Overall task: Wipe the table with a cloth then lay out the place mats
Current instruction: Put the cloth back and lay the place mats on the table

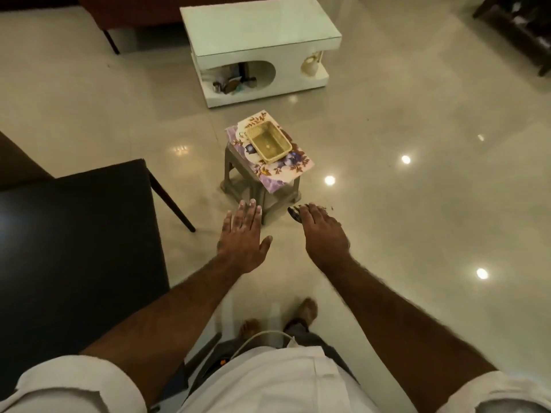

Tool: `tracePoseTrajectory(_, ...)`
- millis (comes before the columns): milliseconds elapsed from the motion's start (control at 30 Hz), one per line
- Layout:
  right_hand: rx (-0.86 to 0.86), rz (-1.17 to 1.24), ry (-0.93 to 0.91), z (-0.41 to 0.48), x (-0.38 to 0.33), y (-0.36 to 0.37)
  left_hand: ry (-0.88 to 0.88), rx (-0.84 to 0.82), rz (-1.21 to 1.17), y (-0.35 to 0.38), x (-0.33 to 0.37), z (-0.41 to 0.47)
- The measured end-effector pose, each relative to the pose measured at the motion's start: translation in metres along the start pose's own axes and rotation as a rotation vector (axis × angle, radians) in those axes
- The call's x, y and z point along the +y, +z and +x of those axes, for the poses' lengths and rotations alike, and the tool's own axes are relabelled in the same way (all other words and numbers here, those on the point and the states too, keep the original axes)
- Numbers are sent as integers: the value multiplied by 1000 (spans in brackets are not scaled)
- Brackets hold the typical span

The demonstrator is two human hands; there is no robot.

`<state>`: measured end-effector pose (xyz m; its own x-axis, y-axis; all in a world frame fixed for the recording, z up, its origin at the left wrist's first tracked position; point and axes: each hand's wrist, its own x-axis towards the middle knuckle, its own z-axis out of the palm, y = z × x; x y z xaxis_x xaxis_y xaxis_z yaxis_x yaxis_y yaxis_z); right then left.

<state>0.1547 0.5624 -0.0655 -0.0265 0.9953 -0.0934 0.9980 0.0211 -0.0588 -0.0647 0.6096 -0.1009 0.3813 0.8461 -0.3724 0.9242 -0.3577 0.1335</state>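
Floral purple-white place mats (pixel 293 167) are lying on the small grey plastic stool (pixel 238 174) under a yellow plastic basket (pixel 275 156), so laying-out looks pending. Left hand (pixel 243 234) is reaching toward the stool, fingers straight; right hand (pixel 323 231) is gripping a small dark item (pixel 293 214), maybe the cloth.

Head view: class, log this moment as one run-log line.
left hand open | right hand holds dark item | place mats on stool | basket on top
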Motion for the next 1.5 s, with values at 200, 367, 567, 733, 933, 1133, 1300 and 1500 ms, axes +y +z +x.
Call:
tracePoseTrajectory(200, 2, -16, -99, 125, 56, 6, -75, -5, -35, -24, 7, 101)
tracePoseTrajectory(367, -33, 4, -210, 220, 77, 5, -170, -24, -81, -49, 6, 166)
tracePoseTrajectory(567, -90, 2, -298, 334, 71, 26, -258, -89, -131, -60, -27, 248)
tracePoseTrajectory(733, -199, 12, -244, 419, 59, 61, -249, -148, -184, -46, -66, 332)
tracePoseTrajectory(933, -296, 30, -220, 496, 60, 101, -223, -256, -205, -21, -95, 407)
tracePoseTrajectory(1133, -245, -2, -238, 563, 65, 148, -274, -307, -200, 10, -96, 442)
tracePoseTrajectory(1300, -493, -55, -274, 548, 72, 205, -354, -324, -258, 27, -85, 458)
tracePoseTrajectory(1500, -575, 16, -256, 510, 90, 209, -413, -333, -337, 36, -72, 479)
